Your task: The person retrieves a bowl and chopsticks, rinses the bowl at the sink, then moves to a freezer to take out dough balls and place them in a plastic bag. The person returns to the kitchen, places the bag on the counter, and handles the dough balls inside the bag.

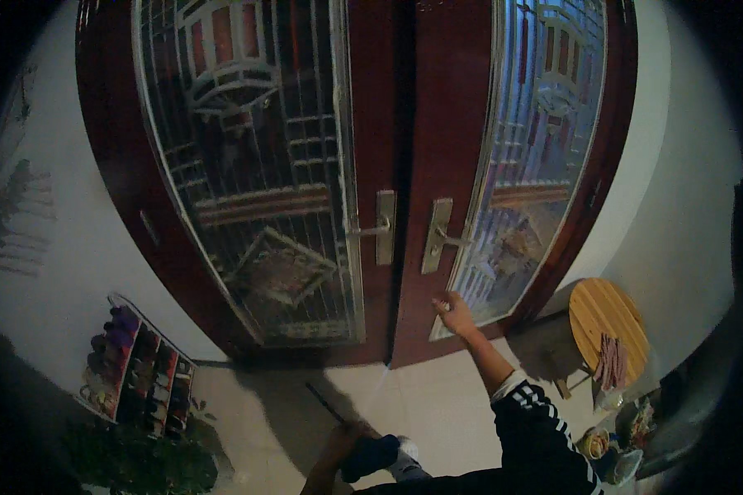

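Note:
My right hand (455, 314) is raised before the right leaf (430, 142) of a dark red double door, with its fingers loosely curled and nothing visible in it. Just above it is that leaf's metal lever handle (449, 238). Low in the picture, my left hand (345, 438) grips a thin dark rod (323, 401) that points up and left over the tiled floor. A dark blue thing (371, 456), too dim to name, lies beside that hand. The left leaf (371, 136) has a matching lever handle (381, 229). The right leaf seems slightly ajar.
A shoe rack (139, 371) with several shoes stands against the left wall, near a dark green plant (142, 458). At right are a round wooden table (600, 309) with a folded striped cloth (611, 362) and several bags and containers (625, 464) on the floor.

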### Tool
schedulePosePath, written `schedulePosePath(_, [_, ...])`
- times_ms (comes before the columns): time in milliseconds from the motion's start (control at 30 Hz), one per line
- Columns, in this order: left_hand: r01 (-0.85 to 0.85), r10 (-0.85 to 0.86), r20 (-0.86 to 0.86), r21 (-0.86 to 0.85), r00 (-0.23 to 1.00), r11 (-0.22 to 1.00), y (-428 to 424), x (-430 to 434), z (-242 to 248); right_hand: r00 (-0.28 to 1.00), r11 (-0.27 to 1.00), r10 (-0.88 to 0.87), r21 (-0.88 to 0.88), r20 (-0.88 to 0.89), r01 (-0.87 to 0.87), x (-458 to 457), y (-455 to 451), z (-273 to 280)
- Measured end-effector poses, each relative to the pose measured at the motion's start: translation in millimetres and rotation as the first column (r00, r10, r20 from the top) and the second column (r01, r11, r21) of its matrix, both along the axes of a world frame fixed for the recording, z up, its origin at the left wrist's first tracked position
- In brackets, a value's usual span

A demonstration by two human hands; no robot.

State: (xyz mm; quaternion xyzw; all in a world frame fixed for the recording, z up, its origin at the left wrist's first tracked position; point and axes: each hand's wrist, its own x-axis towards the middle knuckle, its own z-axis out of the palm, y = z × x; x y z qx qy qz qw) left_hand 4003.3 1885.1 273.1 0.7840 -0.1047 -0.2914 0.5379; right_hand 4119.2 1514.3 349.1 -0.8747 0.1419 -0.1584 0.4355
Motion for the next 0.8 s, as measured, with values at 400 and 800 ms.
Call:
schedulePosePath(400, [-0.156,0.151,-0.093,-0.045,0.984,0.987,-89.2,78.2,37.9,0.996,0.599,-0.081,-0.800,-0.025,0.029,124.0,-117.1,42.3])
schedulePosePath(800, [-0.076,-0.017,-0.243,-0.368,0.970,0.927,-129.3,157.3,23.6,0.999,0.701,0.053,-0.712,0.005,-0.033,57.1,-108.5,59.3])
